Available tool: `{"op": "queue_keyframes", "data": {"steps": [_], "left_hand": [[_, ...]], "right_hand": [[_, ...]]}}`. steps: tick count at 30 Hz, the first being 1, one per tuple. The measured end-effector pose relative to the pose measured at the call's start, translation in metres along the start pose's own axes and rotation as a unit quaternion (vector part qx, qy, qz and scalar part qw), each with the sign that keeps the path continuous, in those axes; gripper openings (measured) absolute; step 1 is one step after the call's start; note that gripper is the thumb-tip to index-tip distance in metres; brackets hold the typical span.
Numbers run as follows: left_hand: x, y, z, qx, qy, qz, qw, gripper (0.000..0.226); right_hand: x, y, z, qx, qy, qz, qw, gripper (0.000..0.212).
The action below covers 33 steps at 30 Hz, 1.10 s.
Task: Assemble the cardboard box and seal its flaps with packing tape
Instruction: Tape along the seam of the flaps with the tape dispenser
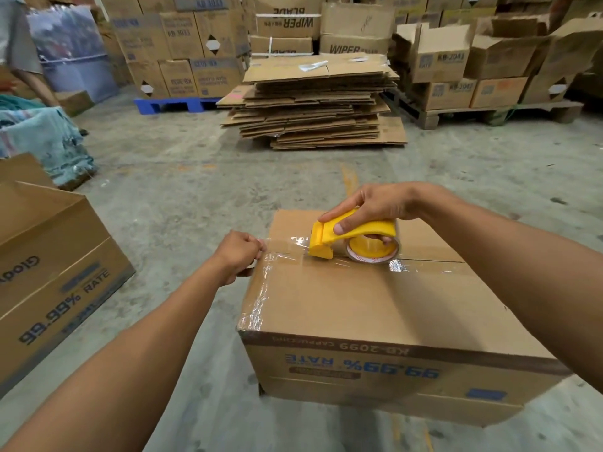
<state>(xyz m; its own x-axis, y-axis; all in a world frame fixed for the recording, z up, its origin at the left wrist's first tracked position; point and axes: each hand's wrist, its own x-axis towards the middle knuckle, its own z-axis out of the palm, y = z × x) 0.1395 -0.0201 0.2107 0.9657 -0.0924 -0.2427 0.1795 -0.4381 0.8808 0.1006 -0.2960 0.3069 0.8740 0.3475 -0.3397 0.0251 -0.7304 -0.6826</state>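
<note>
A closed cardboard box (pixel 368 308) printed "99.99% RATE" stands on the concrete floor in front of me. Clear packing tape (pixel 287 247) runs along its top centre seam and down the left side. My right hand (pixel 375 207) grips a yellow tape dispenser (pixel 346 236) that rests on the seam near the middle of the top. My left hand (pixel 239 252) is closed at the box's left top edge, pinching the end of the tape there.
Another open box (pixel 55 265) stands at the left. A pile of flattened cartons (pixel 313 106) lies ahead, with stacked boxes on pallets (pixel 483 60) behind. At the far left is a person (pixel 19 47) beside bundled cloth (pixel 42 138).
</note>
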Motion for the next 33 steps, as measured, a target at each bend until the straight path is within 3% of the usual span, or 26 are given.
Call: {"op": "queue_keyframes", "data": {"steps": [12,24,29,33], "left_hand": [[0.003,-0.005,-0.006,-0.013,-0.028,-0.022,0.999,0.022],[-0.003,-0.01,-0.004,-0.107,-0.098,-0.091,0.985,0.043],[-0.002,-0.016,-0.003,-0.143,-0.103,-0.104,0.979,0.031],[0.002,-0.044,-0.007,-0.017,0.006,-0.046,0.999,0.031]], "right_hand": [[0.01,-0.007,0.002,-0.033,-0.008,0.002,0.999,0.039],[0.016,-0.011,0.005,-0.047,-0.022,0.02,0.998,0.039],[0.016,-0.011,0.006,-0.047,-0.025,0.012,0.999,0.049],[0.016,-0.014,0.009,-0.065,-0.025,0.015,0.997,0.045]]}}
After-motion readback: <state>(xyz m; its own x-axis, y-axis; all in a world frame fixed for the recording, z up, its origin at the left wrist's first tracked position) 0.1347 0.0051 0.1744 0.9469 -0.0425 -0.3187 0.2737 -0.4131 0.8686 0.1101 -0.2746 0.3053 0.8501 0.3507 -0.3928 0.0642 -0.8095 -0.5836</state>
